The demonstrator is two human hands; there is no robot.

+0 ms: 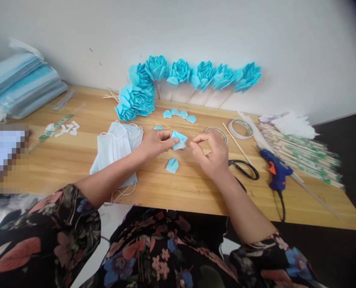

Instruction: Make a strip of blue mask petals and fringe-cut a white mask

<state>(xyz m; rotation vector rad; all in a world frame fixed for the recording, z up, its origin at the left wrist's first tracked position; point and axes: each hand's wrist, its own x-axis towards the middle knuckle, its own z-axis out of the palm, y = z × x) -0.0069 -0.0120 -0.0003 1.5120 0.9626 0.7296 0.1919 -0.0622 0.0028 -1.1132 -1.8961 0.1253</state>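
My left hand [156, 143] pinches a small folded light-blue fabric petal [180, 139] between thumb and fingers above the table. Just to its right, my right hand [213, 154] has thumb and forefinger pressed together, a little apart from the petal. Whatever lies in that pinch is too small to make out. Below the hands rests a loose folded petal [172, 165]. A row of similar petals [183, 114] lies beyond them, and another petal [158, 128] is partly hidden behind my left hand.
Blue flowers on sticks [180, 73] lean against the wall. Face masks [114, 140] lie left; a packaged mask stack [24, 86] sits farther back. At right are tape rolls [240, 129], black-handled scissors [249, 170], a blue glue gun [275, 170] with a cord, and wrapped sticks [309, 154].
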